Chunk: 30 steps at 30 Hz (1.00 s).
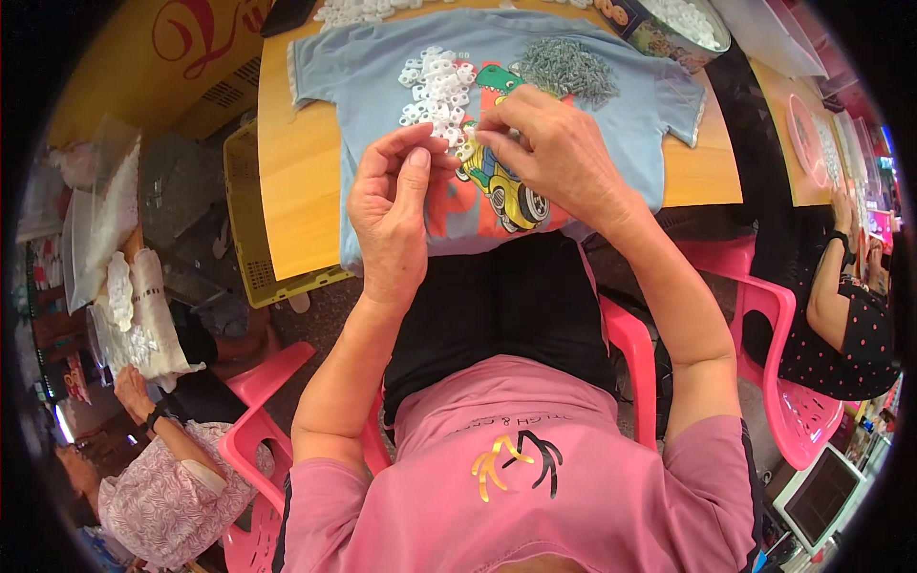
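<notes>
My left hand [394, 205] is raised over the near edge of a light blue T-shirt [373, 81] spread on the table, its thumb and curled fingers drawn together. Whatever they pinch is hidden or too small to name. Close by on the right, my right hand [554, 143] bends its thumb and forefinger toward each other above the shirt's cartoon print [506, 196]; what lies between them cannot be made out. Just beyond my fingers lies a heap of small white plastic clips [441, 91]. A pile of thin grey metal nails [570, 72] rests to its right.
More white pieces fill a round tin [688, 24] at the far right of the wooden table [296, 191]. A yellow crate [263, 258] stands below its left edge. Pink plastic chairs [778, 315] flank me. One person [172, 487] sits at left, another [831, 325] at right.
</notes>
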{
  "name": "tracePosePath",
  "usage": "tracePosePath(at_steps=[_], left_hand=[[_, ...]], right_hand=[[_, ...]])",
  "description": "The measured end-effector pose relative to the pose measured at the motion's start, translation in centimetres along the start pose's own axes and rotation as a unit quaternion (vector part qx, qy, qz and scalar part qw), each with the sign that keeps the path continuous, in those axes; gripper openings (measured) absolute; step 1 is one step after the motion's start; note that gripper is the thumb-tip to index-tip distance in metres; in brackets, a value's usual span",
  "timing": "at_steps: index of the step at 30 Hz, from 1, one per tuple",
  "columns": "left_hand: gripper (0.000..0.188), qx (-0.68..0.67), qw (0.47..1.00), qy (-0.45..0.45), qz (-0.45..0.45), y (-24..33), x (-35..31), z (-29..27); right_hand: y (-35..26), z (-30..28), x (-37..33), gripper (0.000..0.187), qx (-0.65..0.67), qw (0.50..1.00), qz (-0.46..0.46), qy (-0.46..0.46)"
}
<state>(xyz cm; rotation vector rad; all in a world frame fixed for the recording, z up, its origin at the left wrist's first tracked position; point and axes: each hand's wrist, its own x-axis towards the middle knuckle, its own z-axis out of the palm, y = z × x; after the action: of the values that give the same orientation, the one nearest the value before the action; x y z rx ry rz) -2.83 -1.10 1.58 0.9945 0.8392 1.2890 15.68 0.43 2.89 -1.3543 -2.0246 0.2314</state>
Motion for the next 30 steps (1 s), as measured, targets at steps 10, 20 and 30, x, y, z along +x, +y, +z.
tracePosePath(at_steps=[10,20,30], left_hand=[[0.018,0.006,1.0,-0.001,0.015,-0.4,0.1,-0.1],[0.018,-0.001,1.0,-0.005,0.006,-0.4,0.1,-0.2],[0.018,0.054,0.998,-0.018,-0.02,1.3,0.0,0.9]], right_hand=[[0.3,0.5,1.0,0.012,-0.034,0.999,0.014,-0.011],[-0.3,0.7,1.4,0.014,-0.002,0.999,-0.002,-0.044],[-1.3,-1.7,0.8,0.024,0.39,0.893,0.217,-0.059]])
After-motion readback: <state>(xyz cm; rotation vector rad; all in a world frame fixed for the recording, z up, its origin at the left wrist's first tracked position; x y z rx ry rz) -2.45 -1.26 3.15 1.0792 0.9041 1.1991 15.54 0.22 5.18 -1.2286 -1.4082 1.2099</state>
